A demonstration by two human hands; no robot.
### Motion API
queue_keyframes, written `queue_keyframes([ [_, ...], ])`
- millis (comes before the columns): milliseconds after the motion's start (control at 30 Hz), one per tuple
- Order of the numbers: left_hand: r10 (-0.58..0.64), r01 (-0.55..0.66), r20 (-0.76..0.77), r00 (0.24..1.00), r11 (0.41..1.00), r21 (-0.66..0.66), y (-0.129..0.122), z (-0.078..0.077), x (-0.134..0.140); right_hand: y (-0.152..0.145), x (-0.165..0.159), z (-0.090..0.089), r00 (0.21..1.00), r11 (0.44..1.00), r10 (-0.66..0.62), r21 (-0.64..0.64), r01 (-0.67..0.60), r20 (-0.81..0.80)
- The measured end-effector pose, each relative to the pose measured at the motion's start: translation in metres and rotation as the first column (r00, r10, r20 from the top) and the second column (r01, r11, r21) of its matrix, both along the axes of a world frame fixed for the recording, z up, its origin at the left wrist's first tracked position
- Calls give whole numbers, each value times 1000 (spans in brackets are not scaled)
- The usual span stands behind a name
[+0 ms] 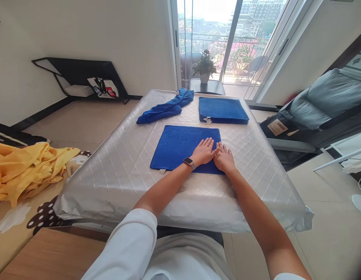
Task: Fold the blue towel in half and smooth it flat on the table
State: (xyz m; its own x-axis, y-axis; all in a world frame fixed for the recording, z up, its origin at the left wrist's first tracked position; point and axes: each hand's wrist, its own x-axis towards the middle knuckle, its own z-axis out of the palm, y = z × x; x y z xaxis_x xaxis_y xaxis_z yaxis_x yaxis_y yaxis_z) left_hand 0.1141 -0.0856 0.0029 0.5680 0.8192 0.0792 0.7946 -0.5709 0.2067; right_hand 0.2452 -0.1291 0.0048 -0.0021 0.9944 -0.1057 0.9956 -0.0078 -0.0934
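A blue cloth (180, 146) lies spread flat on the table, with a small white tag at its near left corner. My left hand (204, 151), with a watch on the wrist, presses palm down on the cloth's right half, fingers stretched out. Beside it, my right hand (224, 156) rests flat along the cloth's right edge, and the two thumbs meet or overlap. Behind them sits a neat stack of blue cloths (222, 109) with white tags at its near left corner. A crumpled blue cloth (167, 107) stretches across the far left part of the table.
A silvery quilted cover (124, 167) drapes over the table. Past its far edge, a potted plant (205, 66) stands on a chair by the glass door. Yellow fabric (25, 167) is heaped on the left. An office chair (300, 124) stands at the right.
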Motion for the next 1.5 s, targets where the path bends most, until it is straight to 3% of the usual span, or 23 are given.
queue_keyframes([
  [133, 72, -73, -29, 997, 997, -22, 8, -7, -30, 2, -2, 1, 1000, 1000, -13, -9, 12, -9],
  [267, 204, -207, -72, 976, 977, -43, 23, -5, -89, 3, -2, 1, 999, 999, -25, -29, 25, -27],
  [433, 444, -448, -78, 893, 893, -37, 42, -10, -172, 3, -1, 1, 999, 999, -23, -23, 22, -33],
  [533, 519, -521, -48, 853, 852, -45, 44, -14, -197, 3, -1, 0, 999, 999, -26, -20, 25, -25],
  [800, 498, -499, -23, 867, 865, -51, 42, -14, -198, 4, -4, 2, 999, 998, -32, -47, 33, 23],
  [967, 512, -512, -22, 859, 857, -53, 43, -12, -203, 9, 3, 16, 994, 988, 30, -151, -14, 105],
  [1067, 514, -514, -27, 858, 856, -57, 44, -12, -206, 24, 7, 28, 989, 986, 55, -164, -32, 136],
  [1200, 498, -498, -18, 867, 865, -57, 46, -13, -208, 63, 3, 35, 996, 995, 46, -89, -39, 78],
  [1333, 492, -492, -3, 870, 870, -45, 46, -13, -210, 99, -3, 20, 1000, 1000, -1, 0, 1, 5],
  [1500, 489, -489, -23, 872, 871, -47, 46, -10, -211, 109, 1, -5, 998, 996, -42, 71, 46, -54],
])
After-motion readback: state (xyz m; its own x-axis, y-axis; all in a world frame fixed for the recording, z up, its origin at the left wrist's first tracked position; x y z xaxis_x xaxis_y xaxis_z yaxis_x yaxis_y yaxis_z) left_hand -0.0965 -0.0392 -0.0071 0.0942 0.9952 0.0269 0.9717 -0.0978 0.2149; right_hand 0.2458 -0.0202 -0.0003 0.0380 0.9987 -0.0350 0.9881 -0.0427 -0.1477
